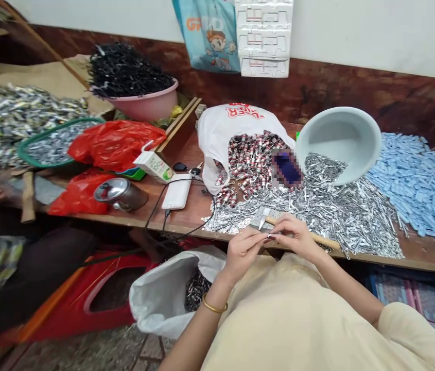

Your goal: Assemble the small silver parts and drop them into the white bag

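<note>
Wall (356,36): blue bag (199,49), "G…D" | white bag (213,123), red "…ER" | left hand (241,252), right hand (298,237): fingers pinching small part (268,236)

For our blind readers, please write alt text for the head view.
A person's left hand and right hand hold a small part at the edge of a wooden table. Beyond lie silver metal pieces, a tilted basin and pale blue pieces.
</note>
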A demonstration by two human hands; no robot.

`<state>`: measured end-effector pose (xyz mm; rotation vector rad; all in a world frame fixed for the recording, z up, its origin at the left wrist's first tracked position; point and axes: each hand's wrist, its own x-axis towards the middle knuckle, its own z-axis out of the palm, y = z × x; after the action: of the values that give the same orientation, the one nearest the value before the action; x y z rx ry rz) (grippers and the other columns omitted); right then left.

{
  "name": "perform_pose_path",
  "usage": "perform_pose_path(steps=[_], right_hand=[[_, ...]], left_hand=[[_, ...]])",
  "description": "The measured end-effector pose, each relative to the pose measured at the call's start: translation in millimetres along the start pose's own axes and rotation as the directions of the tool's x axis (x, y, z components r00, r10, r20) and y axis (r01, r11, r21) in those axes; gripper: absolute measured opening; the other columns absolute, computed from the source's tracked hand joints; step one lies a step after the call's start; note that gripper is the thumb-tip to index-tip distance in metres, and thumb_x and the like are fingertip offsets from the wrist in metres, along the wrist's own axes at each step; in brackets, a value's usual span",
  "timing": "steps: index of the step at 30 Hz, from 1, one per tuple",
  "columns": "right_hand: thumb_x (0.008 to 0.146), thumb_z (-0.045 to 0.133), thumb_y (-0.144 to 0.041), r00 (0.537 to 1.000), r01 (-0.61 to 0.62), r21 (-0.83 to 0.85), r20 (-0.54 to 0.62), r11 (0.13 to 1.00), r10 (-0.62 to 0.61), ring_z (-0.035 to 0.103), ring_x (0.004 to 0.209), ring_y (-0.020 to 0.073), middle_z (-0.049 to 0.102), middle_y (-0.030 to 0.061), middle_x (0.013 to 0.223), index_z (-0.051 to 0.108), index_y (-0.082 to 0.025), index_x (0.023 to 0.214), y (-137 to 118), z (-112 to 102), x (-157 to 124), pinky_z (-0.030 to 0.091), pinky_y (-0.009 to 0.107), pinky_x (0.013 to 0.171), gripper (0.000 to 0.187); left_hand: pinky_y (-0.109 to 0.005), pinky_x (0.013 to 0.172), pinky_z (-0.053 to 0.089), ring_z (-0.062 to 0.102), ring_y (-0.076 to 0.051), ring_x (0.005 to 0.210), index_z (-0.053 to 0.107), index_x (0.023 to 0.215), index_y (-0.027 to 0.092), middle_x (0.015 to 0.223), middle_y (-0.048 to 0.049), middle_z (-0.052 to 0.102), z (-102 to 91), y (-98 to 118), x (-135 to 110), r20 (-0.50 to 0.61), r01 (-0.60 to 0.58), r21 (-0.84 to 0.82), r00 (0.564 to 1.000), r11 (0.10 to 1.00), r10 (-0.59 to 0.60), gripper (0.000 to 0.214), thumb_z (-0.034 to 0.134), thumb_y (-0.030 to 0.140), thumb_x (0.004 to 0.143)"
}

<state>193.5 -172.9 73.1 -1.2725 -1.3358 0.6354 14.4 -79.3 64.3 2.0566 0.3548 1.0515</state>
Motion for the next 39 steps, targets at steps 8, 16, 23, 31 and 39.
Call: perform_pose_path(steps=[8,16,23,31,39], right_hand=[[0.078,0.080,-0.049,0.946,-0.221,0.328,-0.155,0.918,0.284,0.061,0.072,0.0163,0.061,0.0039,0.088,0.075,-0.023,0.082,3.9,22.7,-22.4,0.054,0.028,0.054,0.027],[0.092,0.063,-0.041,0.919,-0.391,-0.029,0.033,0.920,0.392,0.063,0.076,0.0182,0.067,0.0028,0.083,0.069,-0.021,0.090,44.6,-28.9,-8.7,0.053,0.033,0.069,0.021],[0.090,0.060,-0.016,0.945,-0.291,-0.746,-0.126,0.599,0.302,0.055,0.105,0.0274,0.069,0.0128,0.103,0.070,-0.018,0.091,80.4,-73.2,55.7,0.043,0.039,0.092,0.011],[0.088,0.054,-0.023,0.909,-0.405,-0.578,-0.171,0.709,0.380,0.058,0.079,0.0190,0.068,0.0047,0.081,0.062,-0.019,0.076,90.2,-78.7,64.6,0.043,0.032,0.075,0.015],[0.066,0.082,-0.053,0.846,-0.531,0.489,0.251,0.692,0.471,0.044,0.061,0.0119,0.055,0.0002,0.077,0.050,-0.022,0.076,54.1,-65.6,49.0,0.039,0.026,0.054,0.046]], left_hand=[[-0.027,0.080,0.056,0.068,-0.017,0.093,0.076,0.096,0.021,0.098,-0.0058,0.072,36.4,1.9,-27.5,-0.206,0.262,-0.211,0.930,0.942,-0.305,0.011,0.066,0.023,0.092],[-0.024,0.067,0.055,0.067,-0.016,0.075,0.076,0.090,0.018,0.082,-0.0051,0.070,26.7,-11.2,-26.6,-0.053,0.424,-0.178,0.897,0.888,-0.439,0.017,0.066,0.032,0.091],[-0.026,0.070,0.057,0.068,-0.017,0.075,0.074,0.088,0.015,0.081,-0.0059,0.072,9.1,-35.2,-34.0,-0.060,0.580,-0.257,0.789,0.773,-0.611,0.027,0.069,0.042,0.086],[-0.028,0.068,0.059,0.071,-0.018,0.074,0.074,0.089,0.015,0.081,-0.0072,0.075,-14.7,-54.6,-38.4,-0.109,0.638,-0.279,0.722,0.718,-0.683,0.037,0.072,0.051,0.081],[-0.027,0.067,0.059,0.071,-0.017,0.071,0.073,0.087,0.015,0.080,-0.0062,0.075,-17.1,-66.1,-36.0,-0.097,0.630,-0.334,0.717,0.701,-0.691,0.036,0.076,0.050,0.078]])
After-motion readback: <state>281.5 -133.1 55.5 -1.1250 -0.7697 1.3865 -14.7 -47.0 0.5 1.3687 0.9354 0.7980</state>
